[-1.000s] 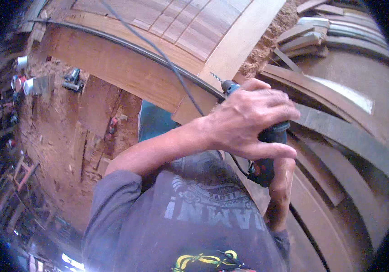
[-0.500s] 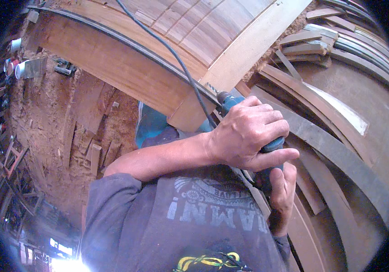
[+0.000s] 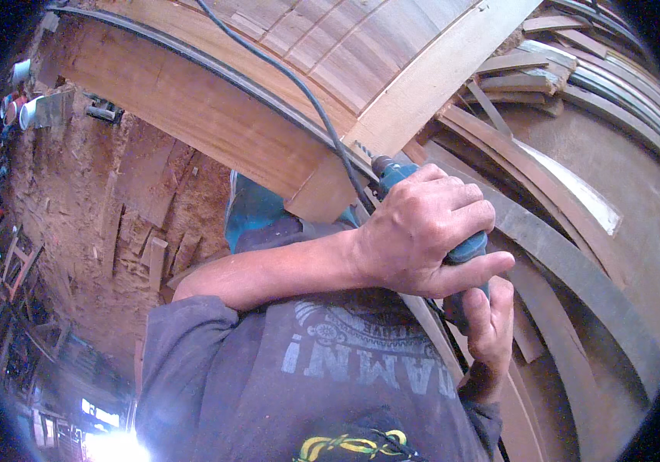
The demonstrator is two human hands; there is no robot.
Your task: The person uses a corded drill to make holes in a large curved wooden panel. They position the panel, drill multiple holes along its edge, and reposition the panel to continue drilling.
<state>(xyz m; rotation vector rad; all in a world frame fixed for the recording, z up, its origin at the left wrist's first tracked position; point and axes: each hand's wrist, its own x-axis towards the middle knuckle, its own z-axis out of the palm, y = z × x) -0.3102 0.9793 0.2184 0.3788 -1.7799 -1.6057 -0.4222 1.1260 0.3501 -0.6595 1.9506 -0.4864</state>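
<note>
A teal power drill (image 3: 467, 248) points up and to the left, its twist bit (image 3: 364, 148) at the corner of a wooden panel frame (image 3: 414, 100). How deep the tip sits in the wood I cannot tell. My left hand (image 3: 425, 231) is wrapped over the drill's body, its forearm crossing in front of my chest. Lower down, my right hand (image 3: 491, 323) grips the drill's handle, which is mostly hidden by the hands. A dark power cord (image 3: 291, 81) runs across the panel beside the drill.
A dark strip (image 3: 214, 68) lies along the panel's near edge, above a broad board face (image 3: 183, 96). Curved planks (image 3: 576, 262) and stacked offcuts (image 3: 518, 81) are at the right. Sawdust and wood scraps (image 3: 158, 262) cover the ground at left, near white cups (image 3: 28, 112).
Both hands and the drill have shifted slightly to the right in the picture, the right hand also a little lower. The grip on the drill is the same.
</note>
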